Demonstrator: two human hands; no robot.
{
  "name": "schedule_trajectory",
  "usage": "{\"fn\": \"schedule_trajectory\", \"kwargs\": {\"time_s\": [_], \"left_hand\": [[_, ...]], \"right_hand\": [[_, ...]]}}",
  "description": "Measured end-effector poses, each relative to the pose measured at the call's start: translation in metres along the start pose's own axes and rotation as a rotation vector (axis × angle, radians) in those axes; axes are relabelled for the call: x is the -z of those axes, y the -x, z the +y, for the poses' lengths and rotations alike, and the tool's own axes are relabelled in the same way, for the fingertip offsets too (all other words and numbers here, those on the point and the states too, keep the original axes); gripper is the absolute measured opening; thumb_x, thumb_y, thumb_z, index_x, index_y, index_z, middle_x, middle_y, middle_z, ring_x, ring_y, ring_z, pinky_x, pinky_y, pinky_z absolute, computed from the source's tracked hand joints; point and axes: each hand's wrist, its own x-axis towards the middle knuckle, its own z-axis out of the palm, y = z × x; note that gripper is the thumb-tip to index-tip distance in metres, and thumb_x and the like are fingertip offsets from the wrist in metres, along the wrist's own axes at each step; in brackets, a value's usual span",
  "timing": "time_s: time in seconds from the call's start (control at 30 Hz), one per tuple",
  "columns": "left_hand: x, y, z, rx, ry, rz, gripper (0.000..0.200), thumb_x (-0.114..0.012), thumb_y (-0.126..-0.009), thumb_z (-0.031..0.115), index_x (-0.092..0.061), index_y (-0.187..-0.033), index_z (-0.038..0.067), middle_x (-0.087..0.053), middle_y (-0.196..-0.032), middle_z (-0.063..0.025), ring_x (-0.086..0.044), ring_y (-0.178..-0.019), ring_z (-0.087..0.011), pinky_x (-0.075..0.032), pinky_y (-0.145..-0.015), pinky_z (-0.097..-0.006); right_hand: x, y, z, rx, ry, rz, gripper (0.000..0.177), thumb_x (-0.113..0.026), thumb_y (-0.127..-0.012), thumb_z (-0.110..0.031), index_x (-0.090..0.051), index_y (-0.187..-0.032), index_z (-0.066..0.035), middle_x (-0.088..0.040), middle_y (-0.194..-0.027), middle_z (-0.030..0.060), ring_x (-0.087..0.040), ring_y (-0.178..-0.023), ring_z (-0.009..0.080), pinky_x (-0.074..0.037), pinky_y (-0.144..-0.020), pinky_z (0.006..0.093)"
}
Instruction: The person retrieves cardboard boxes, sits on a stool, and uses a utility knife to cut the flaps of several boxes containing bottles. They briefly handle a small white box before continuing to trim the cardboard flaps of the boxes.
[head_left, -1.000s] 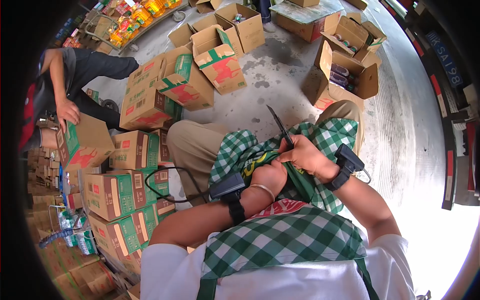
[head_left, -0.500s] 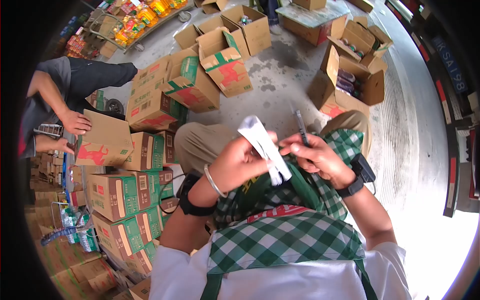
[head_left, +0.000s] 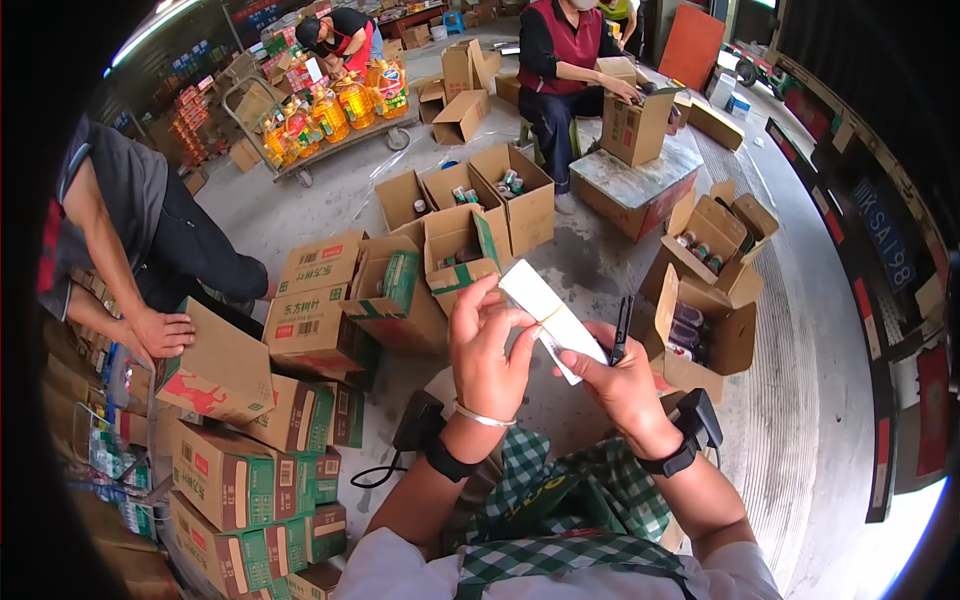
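A folded bundle of white paper (head_left: 540,300) is held up in front of me, with a thin yellowish rubber band (head_left: 547,318) across its middle. My left hand (head_left: 490,355) has its thumb and index finger closed at the band, on the paper's left edge. My right hand (head_left: 622,395) grips the lower end of the paper with the thumb on top. A black pen (head_left: 622,328) stands up between the fingers of that same hand. Both wrists wear black straps with small boxes.
Stacked brown-green cartons (head_left: 225,480) stand at left, where another person's hand (head_left: 160,332) rests on a carton flap. Open cartons (head_left: 515,205) with bottles are ahead, and more (head_left: 705,335) at right. Behind stand a cart of oil bottles (head_left: 355,100) and a seated person (head_left: 570,70) handling a box.
The view has tilted up, showing more of the background. The paper bundle has passed into my right hand's grip beside the pen, and my left fingers have moved to the band.
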Motion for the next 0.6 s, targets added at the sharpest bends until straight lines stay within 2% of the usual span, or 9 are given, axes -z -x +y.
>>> {"fn": "schedule_trajectory", "kwargs": {"time_s": [0.03,0.13,0.2,0.27,0.33,0.4,0.47,0.57,0.6], "left_hand": [[-0.004,-0.009,-0.006,-0.038,-0.044,0.006,0.017,-0.07,-0.072,-0.005,-0.06,-0.084,0.002,-0.047,-0.124,-0.0154,-0.056,-0.103,-0.0258,-0.053,-0.078,-0.0299],[-0.017,-0.033,-0.035,-0.011,-0.035,0.022,0.018,-0.065,-0.074,-0.005,-0.055,-0.088,0.002,-0.047,-0.123,-0.0181,-0.054,-0.104,-0.0306,-0.047,-0.086,-0.0371],[-0.016,-0.061,-0.061,-0.096,-0.27,0.162,0.013,-0.061,-0.077,0.0,-0.051,-0.086,0.002,-0.048,-0.121,-0.0183,-0.05,-0.103,-0.0348,-0.04,-0.091,-0.0446],[-0.016,-0.081,-0.112,-0.076,-0.369,0.24,0.011,-0.057,-0.08,-0.002,-0.048,-0.086,0.002,-0.049,-0.117,-0.0196,-0.051,-0.1,-0.0338,-0.041,-0.087,-0.0433],[-0.011,-0.083,-0.17,0.185,-0.31,0.371,0.008,-0.053,-0.082,-0.003,-0.046,-0.084,0.001,-0.051,-0.111,-0.019,-0.052,-0.097,-0.032,-0.043,-0.083,-0.0401],[-0.017,-0.072,-0.176,0.238,-0.145,0.21,0.008,-0.051,-0.083,-0.006,-0.046,-0.084,0.001,-0.055,-0.103,-0.0167,-0.055,-0.093,-0.0297,-0.044,-0.081,-0.0364],[-0.054,-0.055,-0.149,0.305,0.099,-0.017,0.01,-0.054,-0.082,-0.004,-0.046,-0.083,0.002,-0.058,-0.096,-0.0152,-0.056,-0.09,-0.0291,-0.044,-0.082,-0.0349],[-0.068,-0.051,-0.149,0.232,0.166,-0.501,0.013,-0.057,-0.081,-0.004,-0.047,-0.086,0.003,-0.063,-0.093,-0.0142,-0.062,-0.084,-0.0254,-0.049,-0.08,-0.0333],[-0.071,-0.054,-0.156,0.233,0.165,-0.508,0.013,-0.057,-0.081,-0.004,-0.047,-0.086,0.003,-0.063,-0.093,-0.0142,-0.062,-0.084,-0.0254,-0.049,-0.08,-0.0333]], "right_hand": [[-0.002,-0.008,-0.029,-0.119,0.071,-0.005,0.03,-0.071,-0.085,-0.017,-0.062,-0.11,-0.002,-0.066,-0.073,0.0,-0.043,-0.051,0.0009,-0.03,-0.047,0.0179],[0.006,-0.047,-0.033,-0.13,0.139,-0.049,0.03,-0.071,-0.085,-0.017,-0.063,-0.11,-0.002,-0.066,-0.072,-0.0005,-0.042,-0.051,0.0006,-0.029,-0.046,0.018],[0.017,-0.08,-0.025,-0.155,0.153,-0.089,0.027,-0.07,-0.086,-0.016,-0.063,-0.108,-0.002,-0.067,-0.071,0.0014,-0.041,-0.049,0.0005,-0.027,-0.044,0.0179],[0.034,-0.121,-0.019,-0.339,0.118,-0.199,0.023,-0.068,-0.087,-0.015,-0.063,-0.104,-0.001,-0.067,-0.071,0.0043,-0.039,-0.046,0.0007,-0.025,-0.041,0.0177],[0.071,-0.177,0.0,-0.412,0.038,-0.196,0.02,-0.066,-0.087,-0.014,-0.061,-0.101,0.0,-0.065,-0.069,0.0062,-0.036,-0.041,0.0021,-0.022,-0.036,0.0191],[0.115,-0.253,0.029,-0.459,-0.084,-0.007,0.017,-0.063,-0.088,-0.013,-0.062,-0.099,0.001,-0.067,-0.068,0.0069,-0.036,-0.036,0.005,-0.023,-0.034,0.0195],[0.162,-0.343,0.072,-0.297,-0.083,0.208,0.018,-0.058,-0.091,-0.015,-0.059,-0.102,-0.001,-0.066,-0.072,0.0073,-0.034,-0.04,0.0052,-0.023,-0.035,0.0192],[0.243,-0.452,0.164,-0.396,-0.427,0.438,0.017,-0.053,-0.095,-0.02,-0.053,-0.106,-0.007,-0.066,-0.078,0.009,-0.033,-0.046,0.0063,-0.022,-0.036,0.0199],[0.265,-0.474,0.193,-0.418,-0.501,0.518,0.016,-0.052,-0.096,-0.022,-0.051,-0.107,-0.009,-0.065,-0.079,0.0095,-0.033,-0.047,0.0068,-0.022,-0.036,0.02]]}}
